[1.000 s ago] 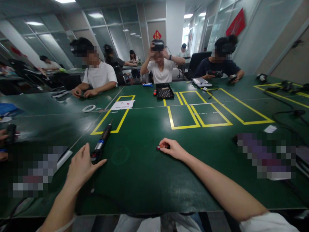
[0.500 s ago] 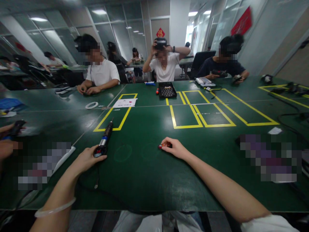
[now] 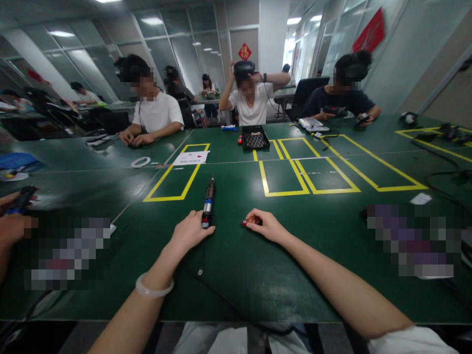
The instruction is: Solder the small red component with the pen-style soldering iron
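My left hand is closed around the rear end of an electric screwdriver, whose motor and wires show bare. Its thin bit points away from me, toward the far side of the table. A black cord and a short wire with a ring terminal trail from its back. To the right, my right hand rests on the table with its fingertips pinched on a small red part. Most of that part is hidden by my fingers. A gap of bare table separates the two hands.
Yellow tape outlines mark the green table. Farther back stand a black tray of bits, a paper sheet and a tape roll. Co-workers sit opposite; another person's hand is at the left edge.
My left hand has moved right with the screwdriver, closer to my right hand, and the screwdriver now points more straight ahead. The cord slid along. My right hand has stayed in place.
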`<state>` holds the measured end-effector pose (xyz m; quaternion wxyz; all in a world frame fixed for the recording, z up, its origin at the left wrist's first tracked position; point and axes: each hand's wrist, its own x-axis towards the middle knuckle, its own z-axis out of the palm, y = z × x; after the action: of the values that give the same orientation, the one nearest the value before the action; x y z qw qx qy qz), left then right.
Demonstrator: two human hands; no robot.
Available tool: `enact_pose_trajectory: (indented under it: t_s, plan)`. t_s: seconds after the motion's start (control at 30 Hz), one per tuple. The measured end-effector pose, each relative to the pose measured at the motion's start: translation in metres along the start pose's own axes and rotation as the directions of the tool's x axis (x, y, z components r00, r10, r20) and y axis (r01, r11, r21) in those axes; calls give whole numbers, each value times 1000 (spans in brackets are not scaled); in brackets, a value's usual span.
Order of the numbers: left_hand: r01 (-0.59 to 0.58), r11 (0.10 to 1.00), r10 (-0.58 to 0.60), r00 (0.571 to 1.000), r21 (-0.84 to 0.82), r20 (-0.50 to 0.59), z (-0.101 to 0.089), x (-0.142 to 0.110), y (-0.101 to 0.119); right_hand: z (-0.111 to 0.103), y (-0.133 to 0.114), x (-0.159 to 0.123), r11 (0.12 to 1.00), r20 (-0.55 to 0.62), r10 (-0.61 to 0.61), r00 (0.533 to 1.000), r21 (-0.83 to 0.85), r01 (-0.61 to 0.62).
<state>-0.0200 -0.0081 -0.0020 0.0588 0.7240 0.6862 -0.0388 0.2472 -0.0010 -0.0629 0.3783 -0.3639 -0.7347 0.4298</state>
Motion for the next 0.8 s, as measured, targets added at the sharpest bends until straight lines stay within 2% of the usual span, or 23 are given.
enact_pose_trajectory:
  t_s: [0.17,0.33,0.53,0.8]
  plan:
    - [-132,991,134,989,35,-61,7,2,58,0,3,1,999,-58,-19,998,-47,16]
    - [-201,978,207,972,60,-109,12,3,93,-3,9,2,990,-115,-58,992,-132,42]
    - [-204,977,213,962,69,-171,20,0,102,-4,8,1,942,-112,-85,990,-334,43]
    - [-239,971,227,948,-27,-222,32,-2,99,-1,6,0,941,-99,-82,992,-337,44]
